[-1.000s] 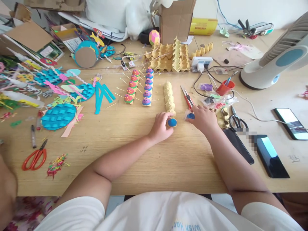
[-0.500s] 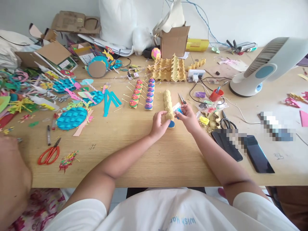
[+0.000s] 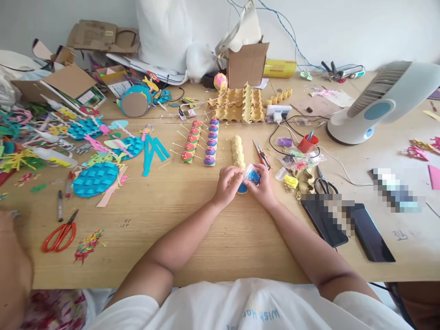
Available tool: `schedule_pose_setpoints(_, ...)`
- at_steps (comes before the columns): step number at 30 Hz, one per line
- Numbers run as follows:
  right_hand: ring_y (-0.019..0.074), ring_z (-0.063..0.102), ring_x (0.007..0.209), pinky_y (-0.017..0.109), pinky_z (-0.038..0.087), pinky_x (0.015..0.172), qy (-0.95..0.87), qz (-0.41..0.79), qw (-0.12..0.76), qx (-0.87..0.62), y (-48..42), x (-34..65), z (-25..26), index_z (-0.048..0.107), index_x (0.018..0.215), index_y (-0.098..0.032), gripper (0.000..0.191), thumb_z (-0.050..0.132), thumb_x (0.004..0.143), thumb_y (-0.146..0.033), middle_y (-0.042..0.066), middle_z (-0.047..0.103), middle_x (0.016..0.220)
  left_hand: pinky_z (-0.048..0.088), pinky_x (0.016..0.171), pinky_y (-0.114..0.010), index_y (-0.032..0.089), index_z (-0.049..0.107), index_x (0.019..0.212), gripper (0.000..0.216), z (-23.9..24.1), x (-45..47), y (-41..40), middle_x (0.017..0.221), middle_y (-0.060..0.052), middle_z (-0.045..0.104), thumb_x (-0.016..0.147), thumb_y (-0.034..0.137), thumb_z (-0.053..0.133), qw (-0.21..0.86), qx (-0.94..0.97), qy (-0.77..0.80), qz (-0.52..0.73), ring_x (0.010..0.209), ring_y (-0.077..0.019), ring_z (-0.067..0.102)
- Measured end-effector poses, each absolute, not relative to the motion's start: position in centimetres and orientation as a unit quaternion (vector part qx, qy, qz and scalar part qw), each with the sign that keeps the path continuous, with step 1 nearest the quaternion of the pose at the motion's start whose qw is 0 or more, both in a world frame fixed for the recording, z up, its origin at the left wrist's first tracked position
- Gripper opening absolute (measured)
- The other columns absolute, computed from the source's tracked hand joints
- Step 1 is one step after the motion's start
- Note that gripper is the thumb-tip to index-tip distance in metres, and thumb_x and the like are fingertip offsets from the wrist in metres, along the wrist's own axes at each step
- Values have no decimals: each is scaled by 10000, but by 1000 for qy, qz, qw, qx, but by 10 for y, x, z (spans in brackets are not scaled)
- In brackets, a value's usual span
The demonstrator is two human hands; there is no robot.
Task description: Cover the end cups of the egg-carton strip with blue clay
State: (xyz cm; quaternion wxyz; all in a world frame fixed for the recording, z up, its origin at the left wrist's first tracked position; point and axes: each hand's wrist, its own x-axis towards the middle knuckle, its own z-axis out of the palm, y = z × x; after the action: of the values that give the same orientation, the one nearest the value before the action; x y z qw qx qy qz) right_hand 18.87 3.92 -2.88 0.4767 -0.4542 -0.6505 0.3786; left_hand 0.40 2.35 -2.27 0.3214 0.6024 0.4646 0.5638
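Note:
In my right hand (image 3: pixel 264 188) is a small clear plastic bag (image 3: pixel 252 175) with blue modelling clay in it. My left hand (image 3: pixel 227 185) is closed, its fingertips pinched at the bag's left edge. Just beyond the hands lies a pale yellow egg-carton strip (image 3: pixel 237 150), bumps upward. Its near end, partly hidden by my hands, is covered with blue (image 3: pixel 242 188). To the left stand two painted bump strips: a red and green one (image 3: pixel 191 143) with cotton-tipped sticks poking out, and a purple and blue one (image 3: pixel 211 143).
Right of the strip lies a craft knife (image 3: pixel 261 154). Scraps, black-handled scissors (image 3: pixel 325 183) and phones (image 3: pixel 373 233) lie further right, near a white fan (image 3: pixel 371 110). Egg trays (image 3: pixel 237 105) stand behind. Orange scissors (image 3: pixel 60 234) and blue woven pieces (image 3: pixel 95 179) lie left; another person's arm (image 3: pixel 13 261) shows there.
My left hand has let go of the bumpy strip and come to the bag. My right hand has brought the bag nearer, in front of the strip. The view has shifted slightly.

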Motion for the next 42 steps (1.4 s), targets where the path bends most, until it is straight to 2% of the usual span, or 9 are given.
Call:
schedule_pose_setpoints(3,313,697,1109,494,617,1026,-685,357,450,-447,38,192,-27,554,1377,-289,739,845,890,-762,109,715,1233,525,1144,-482,265,795,1034,491,-20,-2,21,1124,-90,809,1106,713,607,294,628,445,567,1183,-277,717)
schedule_pose_setpoints(8,374,747,1169,567,638,1063,-690,360,438,-451,35,196,-21,633,1350,-275,768,833,874,-844,155,773,1274,548,1132,-482,269,804,1003,502,-21,-3,20,1151,-92,807,1106,717,602,334,622,456,542,1194,-278,729)
schedule_pose_setpoints(15,380,789,1159,575,650,1065,-705,367,419,-439,28,198,-18,693,1349,-268,708,816,926,-822,166,818,1284,557,1182,-503,263,820,934,506,-23,-6,21,1184,-97,804,1086,710,637,405,579,457,540,1239,-288,737)
schedule_pose_setpoints(22,371,789,1144,571,653,1053,-714,367,414,-429,27,197,-14,705,1335,-286,624,788,967,-783,146,829,1262,564,1196,-528,270,819,908,439,-24,-8,21,1186,-92,808,1067,657,685,400,599,452,526,1237,-296,737)
schedule_pose_setpoints(29,364,774,1139,571,665,1042,-733,331,417,-423,28,199,-18,727,1361,-293,551,835,982,-679,139,812,1247,568,1199,-528,272,833,945,358,-24,-7,21,1199,-96,805,1073,581,706,413,597,447,523,1254,-293,735)
schedule_pose_setpoints(35,355,735,1246,584,668,1099,-763,266,407,-427,29,201,-21,733,1460,-317,490,793,1036,-555,145,707,1305,577,1186,-518,277,834,967,226,-28,-10,22,1183,-86,787,1030,483,765,406,602,438,530,1240,-278,738)
schedule_pose_setpoints(37,359,718,1297,598,658,1123,-773,242,404,-426,27,201,-21,701,1505,-326,482,769,1050,-472,151,668,1341,583,1177,-509,278,824,974,212,-29,-11,22,1175,-83,783,1033,472,764,389,616,441,525,1229,-272,741)
schedule_pose_setpoints(40,391,658,1427,664,604,1203,-775,196,417,-432,22,200,-22,586,1589,-327,581,750,1033,-369,182,606,1483,590,1132,-469,276,803,987,189,-28,-11,22,1145,-70,785,1063,441,750,344,634,438,536,1181,-249,745)
schedule_pose_setpoints(42,406,627,1471,696,574,1226,-770,152,448,-429,19,200,-22,561,1532,-318,547,757,1022,-345,190,577,1534,596,1086,-438,269,787,1003,182,-25,-10,22,1108,-62,789,1087,421,732,300,649,435,547,1134,-232,748)
